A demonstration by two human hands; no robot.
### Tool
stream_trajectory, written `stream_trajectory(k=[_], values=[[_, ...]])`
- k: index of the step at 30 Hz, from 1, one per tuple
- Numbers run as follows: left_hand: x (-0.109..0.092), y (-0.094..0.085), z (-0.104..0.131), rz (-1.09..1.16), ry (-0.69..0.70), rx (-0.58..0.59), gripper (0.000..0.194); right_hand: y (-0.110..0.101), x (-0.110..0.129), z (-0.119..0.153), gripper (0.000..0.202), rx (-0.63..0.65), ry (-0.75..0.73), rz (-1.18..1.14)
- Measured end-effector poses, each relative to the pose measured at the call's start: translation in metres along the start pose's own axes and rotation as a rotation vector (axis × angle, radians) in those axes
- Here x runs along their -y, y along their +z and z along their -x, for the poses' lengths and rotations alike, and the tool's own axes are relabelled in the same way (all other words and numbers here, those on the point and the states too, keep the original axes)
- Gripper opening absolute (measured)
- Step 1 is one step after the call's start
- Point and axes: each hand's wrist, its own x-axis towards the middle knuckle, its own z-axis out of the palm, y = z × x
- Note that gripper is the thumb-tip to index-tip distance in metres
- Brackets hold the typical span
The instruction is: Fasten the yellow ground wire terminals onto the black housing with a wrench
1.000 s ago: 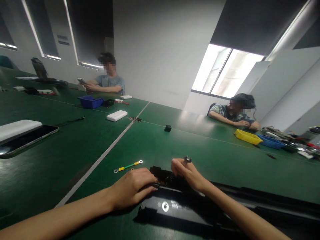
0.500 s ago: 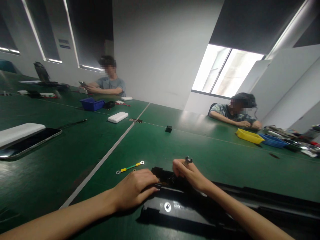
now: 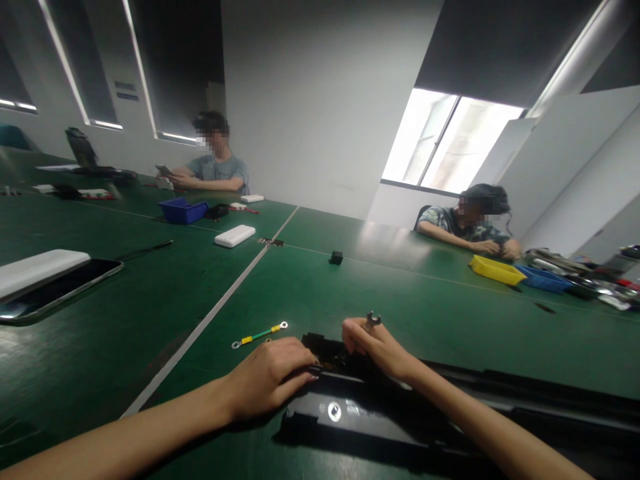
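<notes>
A long black housing [image 3: 400, 417] lies on the green table in front of me, running off to the right. My left hand [image 3: 275, 370] is closed on its near left end, thumb and fingers pinching the edge. Over the housing's open channel, my right hand [image 3: 373, 343] is wrapped round a wrench [image 3: 373, 321], whose open-ended jaw sticks up above the fist. The wrench's lower end goes down into the dark channel, where I cannot make out what it meets. Beyond my left hand lies a green-and-yellow ground wire [image 3: 260, 334] with a ring terminal at each end.
Farther off are a small black block [image 3: 337, 257], a white power bank [image 3: 235, 236] and a blue bin [image 3: 184, 210]. A phone [image 3: 65, 287] lies at the left. Two people sit across the table, one behind a yellow tray [image 3: 497, 270].
My right hand and the wrench have shifted very slightly left, with the wrench's jaw turned a little. My left hand keeps its place on the housing.
</notes>
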Motion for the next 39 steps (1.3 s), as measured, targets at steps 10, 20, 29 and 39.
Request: stream_trajectory(k=[10, 20, 29, 39], values=[[0.002, 0.002, 0.001, 0.000, 0.005, -0.002, 0.019, -0.001, -0.004, 0.000, 0.059, -0.008, -0.013, -0.070], [-0.001, -0.001, 0.001, 0.010, 0.007, -0.006, 0.020, -0.001, -0.005, -0.003, 0.059, -0.090, -0.042, -0.031], [-0.001, -0.001, 0.001, 0.015, 0.007, -0.002, 0.021, -0.002, -0.004, -0.001, 0.057, -0.036, -0.060, 0.034], [0.000, -0.001, 0.001, 0.009, 0.011, -0.004, 0.021, -0.001, 0.000, -0.002, 0.059, -0.022, -0.081, 0.056]])
